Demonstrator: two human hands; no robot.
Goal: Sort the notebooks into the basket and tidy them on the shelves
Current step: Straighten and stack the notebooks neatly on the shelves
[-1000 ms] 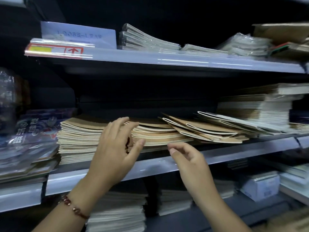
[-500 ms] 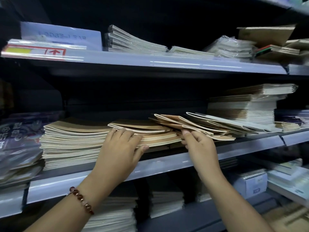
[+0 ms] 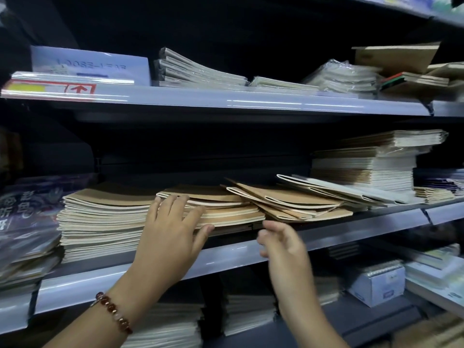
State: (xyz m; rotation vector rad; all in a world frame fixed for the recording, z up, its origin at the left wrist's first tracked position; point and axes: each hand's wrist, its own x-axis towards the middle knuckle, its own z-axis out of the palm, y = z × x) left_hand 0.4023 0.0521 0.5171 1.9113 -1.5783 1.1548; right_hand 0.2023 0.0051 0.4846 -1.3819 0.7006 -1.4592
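1. The brown notebooks lie on the middle shelf, a low pile with curled spines facing me.
2. My left hand rests flat against the front of that pile, fingers straight and spread, thumb out to the right under the lower edges. It holds nothing.
3. A bead bracelet sits on my left wrist.
4. My right hand hangs just in front of the shelf edge, below the slumped notebooks, apart from them. It is blurred; the fingers look loosely curled round nothing, but I cannot tell more.
5. The slumped notebooks lean to the right of the pile, fanned and overlapping.
6. Left of the pile, touching it, stands a taller stack of the same kind.
7. Further right lie white notebooks, tilted, then a high stack in wrap.
8. Far left on this shelf are glossy purple books.
9. The top shelf carries wrapped packs, a label card and brown pads.
10. Below, more stacks and a small white box.
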